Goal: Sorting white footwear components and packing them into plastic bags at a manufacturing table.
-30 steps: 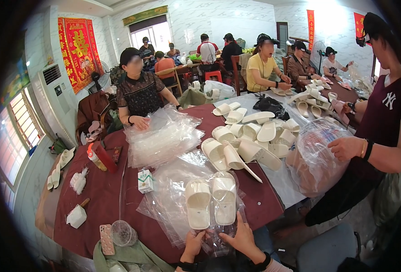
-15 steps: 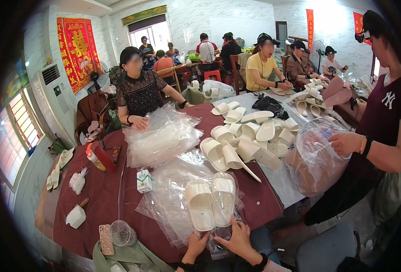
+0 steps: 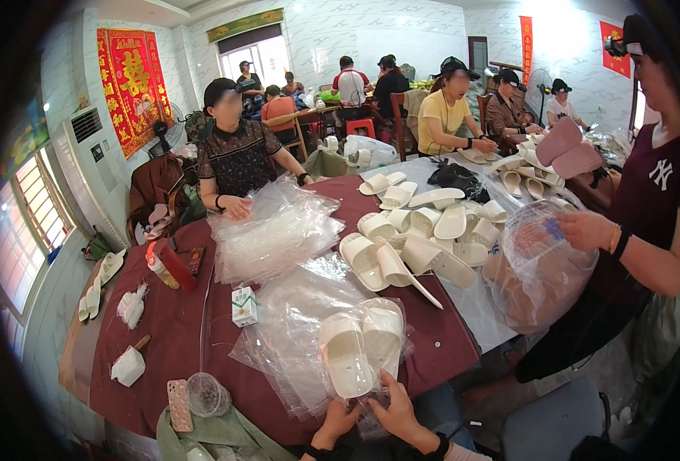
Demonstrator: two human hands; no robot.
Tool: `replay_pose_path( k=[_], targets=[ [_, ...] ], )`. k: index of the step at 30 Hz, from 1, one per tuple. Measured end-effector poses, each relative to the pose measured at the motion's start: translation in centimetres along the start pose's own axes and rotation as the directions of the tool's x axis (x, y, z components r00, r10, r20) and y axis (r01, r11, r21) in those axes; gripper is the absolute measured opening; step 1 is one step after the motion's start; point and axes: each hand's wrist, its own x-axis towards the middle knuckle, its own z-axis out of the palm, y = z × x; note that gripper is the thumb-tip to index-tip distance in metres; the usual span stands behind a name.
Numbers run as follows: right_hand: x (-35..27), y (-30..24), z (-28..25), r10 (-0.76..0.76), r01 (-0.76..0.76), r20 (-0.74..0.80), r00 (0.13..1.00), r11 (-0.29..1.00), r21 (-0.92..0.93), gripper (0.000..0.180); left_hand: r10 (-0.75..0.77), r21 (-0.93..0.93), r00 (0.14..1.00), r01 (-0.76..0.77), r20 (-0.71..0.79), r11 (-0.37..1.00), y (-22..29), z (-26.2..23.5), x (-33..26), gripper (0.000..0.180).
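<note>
A pair of cream slide slippers (image 3: 346, 357) lies side by side in a clear plastic bag (image 3: 405, 326), heels toward me. At the bag's near end my left hand (image 3: 338, 422) pinches the plastic below the left slipper's heel. Beside it, my right hand (image 3: 398, 412) has its fingers closed on the plastic close to the heels. Under the bagged pair spread flat clear bags (image 3: 278, 338). A heap of loose cream slippers (image 3: 413, 234) lies beyond, to the right.
Across the maroon-covered table (image 3: 171, 338), a co-worker's hand rests by a stack of clear bags (image 3: 274, 238). A white-and-green carton (image 3: 244, 306), a phone (image 3: 179, 406) and a clear plastic tub (image 3: 208, 395) lie leftward. At right, another co-worker holds a large clear bag (image 3: 536, 261); a chair (image 3: 555, 422) stands nearer.
The slipper pair has shifted slightly right, and the left slipper sits a little nearer me, overlapping the right one. The co-worker at right has raised the pink slippers.
</note>
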Motion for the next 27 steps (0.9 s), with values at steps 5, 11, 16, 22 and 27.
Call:
replay_pose_path(
  k=[5,11,16,22,27],
  targets=[
    [-0.1,0.2,0.0,0.000,0.000,-0.013,1.000,0.999,0.054,0.068,-0.231,-0.057,0.965,0.239,0.121,0.969,-0.1,-0.4,-0.1,0.033],
    [-0.4,-0.5,0.2,-0.191,0.194,0.034,0.981,0.969,-0.150,0.084,-0.140,-0.333,0.988,0.155,0.066,0.930,-1.5,-0.2,-0.2,0.037],
    [-0.1,-1.9,-0.2,-0.172,0.244,0.210,0.962,0.887,-0.393,0.102,-0.196,-0.463,0.976,0.216,0.092,0.860,0.0,-0.8,-0.3,0.034],
    [-0.1,-1.7,-0.2,-0.140,0.256,0.289,0.947,0.874,-0.413,0.100,-0.283,-0.431,0.948,0.319,0.146,0.844,-1.8,-1.6,-1.0,0.036],
    [0.1,-2.0,-0.2,-0.203,0.288,0.222,0.954,0.832,-0.475,0.094,-0.222,-0.421,0.973,0.227,0.062,0.878,2.2,-0.9,-1.0,0.032]
  ],
)
